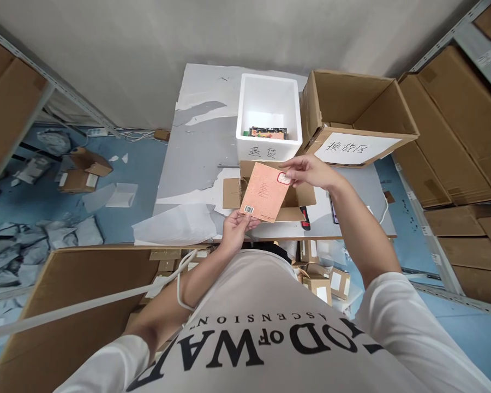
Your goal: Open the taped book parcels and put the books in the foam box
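A thin pink-orange booklet (264, 194) is held up over an open cardboard box (231, 194) on the table. It shows a barcode at its lower left corner and a red-edged label at its upper right. My left hand (236, 228) pinches the lower left edge. At the upper right corner, by the label, my right hand (309, 172) grips it between thumb and fingers. Just beyond stands a white foam box (269, 148) with handwriting on its front and a few colourful packs (269, 132) inside. The booklet hides much of the cardboard box's inside.
A large open carton (355, 146) with a handwritten sheet stands at the right. A red and black cutter (305, 218) and a phone (334, 212) lie near the table's front edge. White wrapping (175, 222) lies left; a big open carton (90, 295) sits below it.
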Motion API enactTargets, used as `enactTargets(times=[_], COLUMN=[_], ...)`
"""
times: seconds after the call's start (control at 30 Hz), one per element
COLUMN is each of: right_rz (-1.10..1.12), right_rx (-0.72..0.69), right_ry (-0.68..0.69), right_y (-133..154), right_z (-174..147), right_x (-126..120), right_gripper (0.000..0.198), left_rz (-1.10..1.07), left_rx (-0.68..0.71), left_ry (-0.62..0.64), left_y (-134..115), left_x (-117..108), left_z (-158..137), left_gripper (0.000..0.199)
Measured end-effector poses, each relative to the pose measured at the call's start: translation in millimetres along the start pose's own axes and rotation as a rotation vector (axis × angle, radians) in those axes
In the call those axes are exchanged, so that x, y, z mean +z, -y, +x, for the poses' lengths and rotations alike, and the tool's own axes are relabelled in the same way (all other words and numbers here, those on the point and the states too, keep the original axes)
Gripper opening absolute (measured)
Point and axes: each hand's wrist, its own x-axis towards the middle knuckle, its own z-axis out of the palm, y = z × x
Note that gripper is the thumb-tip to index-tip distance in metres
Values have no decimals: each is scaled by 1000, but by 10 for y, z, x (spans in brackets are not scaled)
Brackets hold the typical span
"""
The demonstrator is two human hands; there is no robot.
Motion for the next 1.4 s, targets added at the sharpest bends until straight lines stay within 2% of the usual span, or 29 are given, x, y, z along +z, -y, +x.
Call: enactTargets(times=[0.2,0.4,0.6,0.77,0.9,1.03,1.17,1.4], right_rz=[6,33,-238,-451,-430,-336,-176,97], right_rx=[-21,-75,-325,-462,-357,-190,-37,84], right_ry=[-34,57,103,170,215,82,-10,-61], right_y=[-92,-133,1,255,311,196,53,-158], right_z=[-72,-113,-53,-11,26,67,81,100], right_x=[18,-44,-18,13,54,86,93,-5], right_gripper=[30,34,31,25,23,22,24,28], left_rz=[-11,-62,-94,-139,-115,11,-4,-70], left_rx=[-44,-74,-152,-334,-353,-235,-113,-90], left_ry=[-43,-23,52,168,192,200,161,71], left_y=[-39,-65,-98,-154,-176,-151,-119,-53], left_x=[-5,-2,30,52,74,43,-25,-31], left_z=[27,32,-4,-52,-74,-60,-37,28], left_gripper=[45,43,42,34,41,37,40,42])
